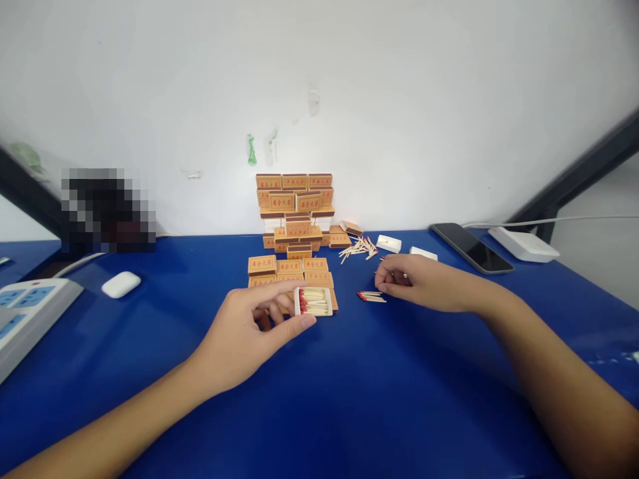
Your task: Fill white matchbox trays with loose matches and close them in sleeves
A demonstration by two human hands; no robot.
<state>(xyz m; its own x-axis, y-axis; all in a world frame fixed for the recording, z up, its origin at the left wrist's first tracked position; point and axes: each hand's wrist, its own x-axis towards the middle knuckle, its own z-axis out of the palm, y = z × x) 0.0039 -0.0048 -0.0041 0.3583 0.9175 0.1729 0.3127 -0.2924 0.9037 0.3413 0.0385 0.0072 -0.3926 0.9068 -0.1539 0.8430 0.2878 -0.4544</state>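
I see the left hand (249, 322) partly closed, thumb on the near side and fingers on the far side, gripping the left end of a white match tray (297, 303) packed with red-headed matches. The right hand (414, 279) curls over the bench (339, 406), its fingertips just beside a few loose matches (373, 299); I cannot tell whether it has hold of one.

I judge the step in hand to be picking at these matches with the tray held ready. The next move calls for a fine pinch on the right and a level tray on the left.

Farther out, flat matchboxes (289, 267) lie behind the tray. A tall matchbox stack (295, 201) stands at the bench's back edge, with a scattered match pile (360, 248) to its right. Toward the back right corner lies a dark phone (472, 247).

The left hand and tray cover the nearest boxes. The right hand partly hides a second white tray (423, 253). An object near the back left corner is pixelated past recognition, and a power strip (40, 306) is cut off at the picture's left border.
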